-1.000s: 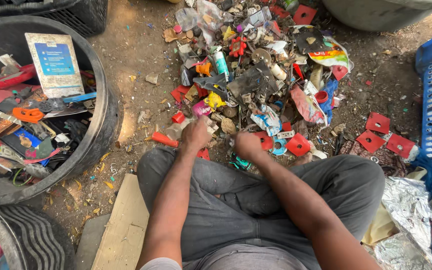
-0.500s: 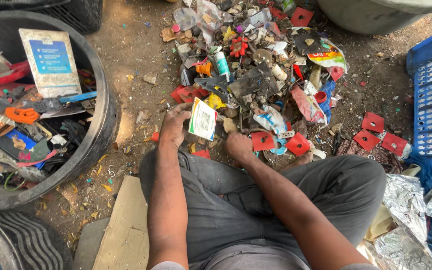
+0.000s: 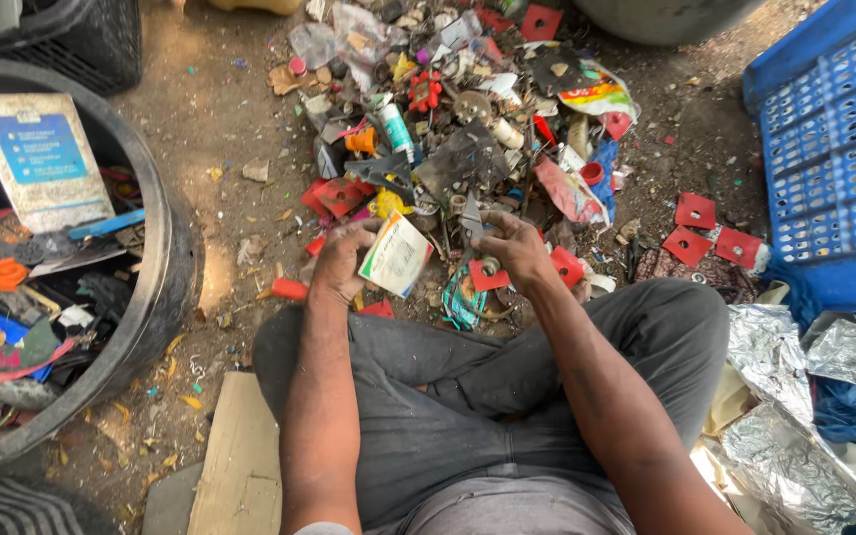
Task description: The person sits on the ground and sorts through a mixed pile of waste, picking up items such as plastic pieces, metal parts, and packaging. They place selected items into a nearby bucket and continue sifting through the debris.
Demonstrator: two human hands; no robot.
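While the person is sitting on the dirt ground [image 3: 220, 149], the left hand [image 3: 341, 260] is pinching a small white-and-green packet [image 3: 396, 256] between thumb and curled fingers, holding it tilted just above the near edge of the scrap heap [image 3: 468, 119]. Just beside it, the right hand [image 3: 515, 248] is closing its fingers around a small dark metal piece [image 3: 472, 220]; what exactly that piece is cannot be told. A red plastic square [image 3: 488, 272] is lying directly under this hand, touching the grey trousers [image 3: 448, 396]. Judging from the grasp, a picking-and-sorting step is under way, with both pieces lifted clear of the heap; placing them would call for a sideways reach. Farther out, a black rubber tub [image 3: 165, 287] of mixed scrap is standing at the left edge of the ground, a blue crate [image 3: 834, 149] is occupying the far right corner, and crumpled foil [image 3: 795, 396] is lying at the near right.
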